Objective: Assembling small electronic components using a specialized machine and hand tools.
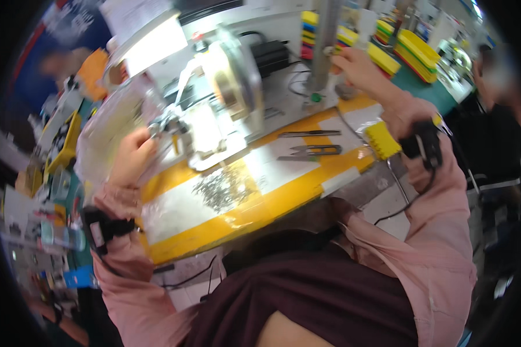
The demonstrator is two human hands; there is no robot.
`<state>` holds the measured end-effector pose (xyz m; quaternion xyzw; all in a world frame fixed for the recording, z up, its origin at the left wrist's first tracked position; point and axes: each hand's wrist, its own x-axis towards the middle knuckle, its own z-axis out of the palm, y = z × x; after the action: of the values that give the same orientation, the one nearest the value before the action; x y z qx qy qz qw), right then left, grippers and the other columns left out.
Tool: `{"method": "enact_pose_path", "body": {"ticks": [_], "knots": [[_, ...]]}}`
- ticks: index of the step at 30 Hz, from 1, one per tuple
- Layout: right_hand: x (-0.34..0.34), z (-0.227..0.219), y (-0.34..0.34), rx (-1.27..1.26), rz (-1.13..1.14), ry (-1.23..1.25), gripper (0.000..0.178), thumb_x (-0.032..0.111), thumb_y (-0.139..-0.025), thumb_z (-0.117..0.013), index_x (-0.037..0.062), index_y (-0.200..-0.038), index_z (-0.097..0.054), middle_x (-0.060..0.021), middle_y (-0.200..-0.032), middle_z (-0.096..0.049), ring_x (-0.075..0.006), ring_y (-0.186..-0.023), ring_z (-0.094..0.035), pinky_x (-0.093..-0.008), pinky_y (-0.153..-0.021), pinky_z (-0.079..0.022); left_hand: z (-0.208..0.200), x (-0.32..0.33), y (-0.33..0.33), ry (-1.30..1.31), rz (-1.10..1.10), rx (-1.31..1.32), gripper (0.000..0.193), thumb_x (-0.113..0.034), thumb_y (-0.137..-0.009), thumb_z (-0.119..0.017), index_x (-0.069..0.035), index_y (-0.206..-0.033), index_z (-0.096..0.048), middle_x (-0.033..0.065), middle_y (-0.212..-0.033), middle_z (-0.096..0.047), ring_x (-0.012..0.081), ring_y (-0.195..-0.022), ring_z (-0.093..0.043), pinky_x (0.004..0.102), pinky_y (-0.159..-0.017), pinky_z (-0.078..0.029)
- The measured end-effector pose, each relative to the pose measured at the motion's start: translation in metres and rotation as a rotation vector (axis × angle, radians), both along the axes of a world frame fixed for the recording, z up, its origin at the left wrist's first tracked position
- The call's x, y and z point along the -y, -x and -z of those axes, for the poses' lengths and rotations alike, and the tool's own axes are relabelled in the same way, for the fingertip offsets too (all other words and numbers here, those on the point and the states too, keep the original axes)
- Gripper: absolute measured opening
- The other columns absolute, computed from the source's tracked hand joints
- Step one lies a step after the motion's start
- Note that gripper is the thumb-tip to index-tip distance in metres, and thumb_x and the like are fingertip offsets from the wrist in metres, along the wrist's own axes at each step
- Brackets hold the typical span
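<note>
Far and left, the machine [214, 104] looks heavy, stiff, best gripped at its base. Left hand [133, 156] beside it, right hand [356, 68] by the post [326, 43], fingers narrow; whether the 2 hold anything, I cannot tell.

You have two hands [134, 155], two black wrist devices [101, 230] and, right of centre, one snipper [329, 150], one yellow block [382, 140].

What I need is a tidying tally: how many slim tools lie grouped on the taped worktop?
3: a dark tweezer-like tool at the back, dark-handled snips in the middle, and a thin flat tool at the front. None in this group looks hidden.
</note>
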<state>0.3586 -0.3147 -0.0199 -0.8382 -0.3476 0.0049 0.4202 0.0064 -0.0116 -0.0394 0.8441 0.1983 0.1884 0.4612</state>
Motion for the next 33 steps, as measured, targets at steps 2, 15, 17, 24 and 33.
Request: {"method": "enact_pose_path", "body": {"ticks": [2,15,17,24,33], "knots": [[0.013,-0.009,0.026,0.532,0.081,0.064,0.015,0.014,-0.079,-0.054,0.0023,-0.088,-0.052,-0.0138,-0.078,-0.059,-0.0303,-0.066,-0.056,-0.0354,-0.058,-0.044,-0.007,0.002,-0.009,-0.203,0.012,-0.010,0.015,-0.009,-0.078,-0.049,-0.001,-0.090,-0.056,0.0024,-0.082,-0.055,0.0093,-0.075,-0.051,0.0215,-0.067,-0.041],[-0.040,-0.008,0.220,0.200,-1.055,0.241,0.029,0.012,-0.076,-0.055,0.0025,-0.103,-0.051,-0.0178,-0.078,-0.058,-0.0343,-0.071,-0.057,-0.0398,-0.062,-0.045,-0.041,-0.022,-0.063,-0.053,0.639,0.007,0.026,-0.009,-0.086,-0.043,0.001,-0.104,-0.058,0.0062,-0.105,-0.058,0.0139,-0.098,-0.051,0.0263,-0.086,-0.038],[-0.042,0.008,0.223,0.195,-1.080,0.272,0.028,0.012,-0.077,-0.055,0.0025,-0.103,-0.050,-0.0181,-0.077,-0.058,-0.0341,-0.071,-0.057,-0.0399,-0.062,-0.046,-0.040,-0.017,-0.066,0.149,0.635,0.020,0.025,-0.010,-0.085,-0.045,0.002,-0.103,-0.059,0.0064,-0.104,-0.059,0.0144,-0.097,-0.052,0.0265,-0.086,-0.039],[-0.085,0.011,0.230,-0.225,-0.809,-0.134,0.023,0.012,-0.082,-0.051,0.0024,-0.103,-0.048,-0.0044,-0.064,-0.051,-0.0150,-0.049,-0.048,-0.0281,-0.047,-0.040,-0.043,-0.016,-0.079,0.447,0.468,-0.016,0.022,-0.013,-0.082,-0.051,0.002,-0.095,-0.060,0.0071,-0.097,-0.061,0.0148,-0.091,-0.056,0.0265,-0.082,-0.042],[-0.147,0.008,0.215,-1.121,-0.602,-0.659,0.004,0.012,-0.084,-0.052,0.0106,-0.085,-0.048,0.0051,-0.059,-0.037,-0.0033,-0.044,-0.030,-0.0183,-0.039,-0.024,-0.025,-0.010,-0.051,0.285,0.148,0.256,0.024,-0.014,-0.087,-0.041,0.000,-0.099,-0.057,0.0060,-0.096,-0.058,0.0149,-0.088,-0.055,0.0259,-0.077,-0.042]]}}
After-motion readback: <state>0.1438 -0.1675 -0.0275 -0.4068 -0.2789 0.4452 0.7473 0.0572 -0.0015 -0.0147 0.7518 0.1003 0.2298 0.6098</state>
